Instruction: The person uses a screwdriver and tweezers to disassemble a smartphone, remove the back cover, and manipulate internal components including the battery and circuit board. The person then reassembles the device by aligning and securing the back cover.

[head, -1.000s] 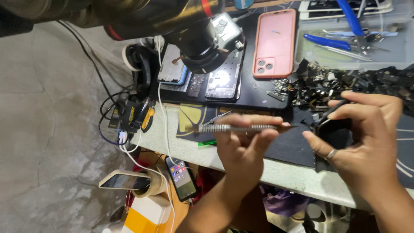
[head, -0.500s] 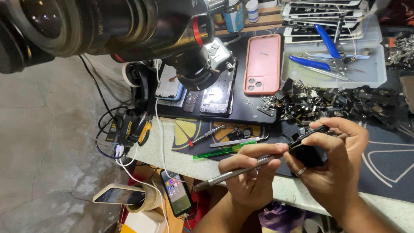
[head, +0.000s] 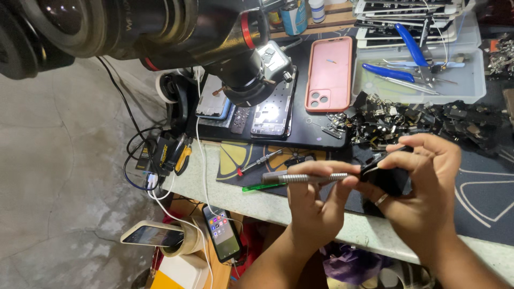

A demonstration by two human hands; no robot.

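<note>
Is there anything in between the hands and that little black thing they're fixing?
No, nothing visible is in the way. The right hand already holds the small black part, and the left hand holds the thin metal tool with its tip reaching the part. Where the tip actually touches is hidden by fingers.

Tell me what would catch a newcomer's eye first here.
The big black microscope looming top left, over an opened phone. At centre, the left hand holds a slim knurled metal screwdriver against a small black part gripped by the right hand. A pink phone case lies behind on the black mat.
</note>
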